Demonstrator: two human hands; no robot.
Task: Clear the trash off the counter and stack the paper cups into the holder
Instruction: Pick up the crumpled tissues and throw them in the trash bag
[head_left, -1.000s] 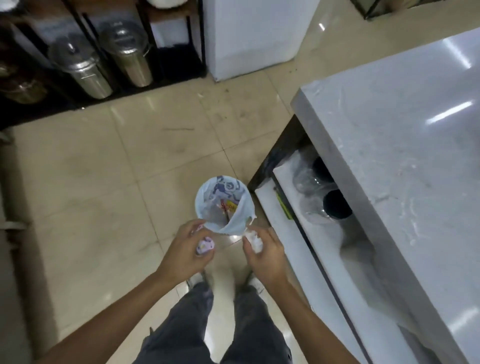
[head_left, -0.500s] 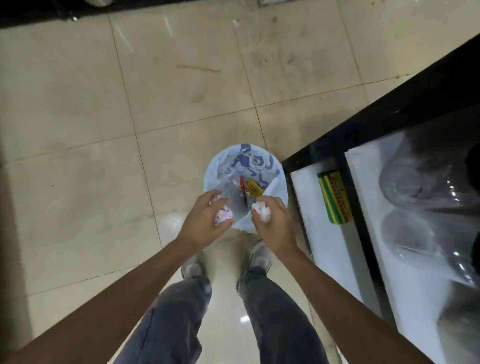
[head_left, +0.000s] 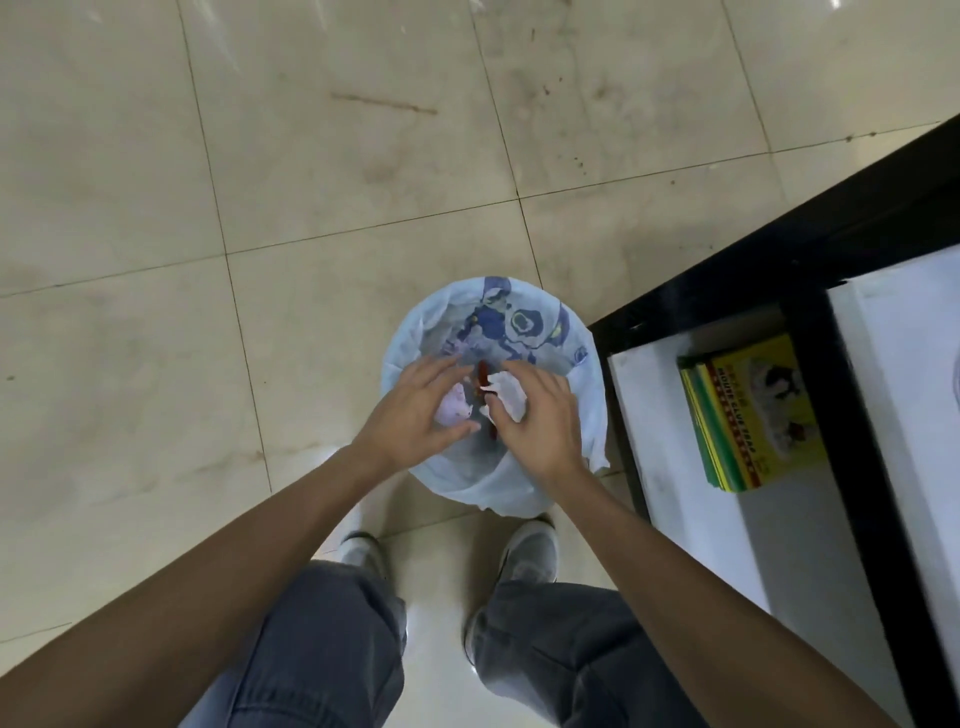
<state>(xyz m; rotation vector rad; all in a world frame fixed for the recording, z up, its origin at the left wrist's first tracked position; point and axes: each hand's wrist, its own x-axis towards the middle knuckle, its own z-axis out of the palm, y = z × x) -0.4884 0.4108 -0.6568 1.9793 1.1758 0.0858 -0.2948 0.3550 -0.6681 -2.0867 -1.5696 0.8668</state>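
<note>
A small trash bin (head_left: 584, 415) lined with a white bag with a blue print stands on the tiled floor in front of my feet. Both my hands hover over its mouth. My left hand (head_left: 415, 410) has its fingers stretched out, and a crumpled pinkish paper (head_left: 454, 411) sits just below the palm, loose from the fingers. My right hand (head_left: 540, 421) is spread too, with a crumpled white paper (head_left: 508, 396) at its fingertips. A red wrapper (head_left: 483, 375) lies inside the bin. No paper cups or holder are in view.
A black-framed counter base (head_left: 810, 223) stands right of the bin. On its white lower shelf (head_left: 660, 467) lies a yellow and green box (head_left: 748, 415). My grey shoes (head_left: 527, 553) stand just behind the bin. Beige floor tiles (head_left: 156, 260) spread to the left and ahead.
My hands moved forward over the bin's mouth. Their fingers went from curled round the crumpled papers to spread, and the papers are leaving them.
</note>
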